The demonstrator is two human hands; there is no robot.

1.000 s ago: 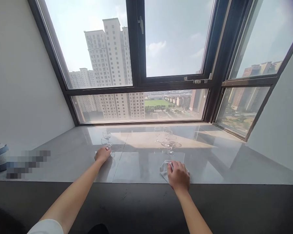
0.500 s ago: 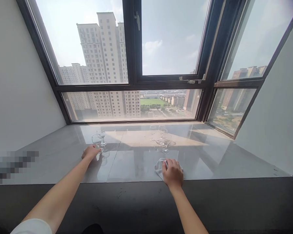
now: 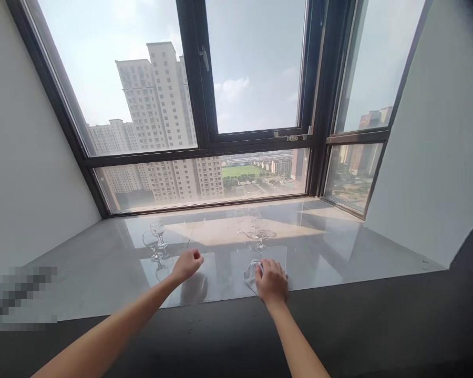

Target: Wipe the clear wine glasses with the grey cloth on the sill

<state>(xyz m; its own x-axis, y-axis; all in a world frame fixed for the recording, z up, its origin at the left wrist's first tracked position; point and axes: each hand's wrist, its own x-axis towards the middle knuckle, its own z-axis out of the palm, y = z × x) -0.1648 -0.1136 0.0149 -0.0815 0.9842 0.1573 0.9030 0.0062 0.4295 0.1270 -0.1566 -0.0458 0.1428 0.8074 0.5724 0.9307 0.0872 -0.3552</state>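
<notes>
My right hand [image 3: 273, 281] rests near the sill's front edge with its fingers closed over a pale cloth [image 3: 251, 275], which lies bunched on the tiles. My left hand [image 3: 187, 264] hovers above the sill, its fingers curled and nothing visible in them. To the left of it, two clear stemmed glasses stand upright close together: a nearer wine glass [image 3: 151, 241] and another wine glass [image 3: 159, 230] just behind. Beyond my right hand is a group of several clear glasses, the nearest being a stemmed glass [image 3: 260, 236]. Their outlines blur against the bright reflections.
The glossy tiled windowsill [image 3: 228, 262] ends in a front edge above a dark lower wall [image 3: 220, 336]. A dark window frame [image 3: 150, 157] closes off the back, and white walls [image 3: 425, 173] flank both sides. A blurred-out patch [image 3: 19, 294] covers the far left.
My left hand has let go of the nearer left glass and moved right, away from it. My right hand stays on the cloth. The camera view has tilted and shifted slightly.
</notes>
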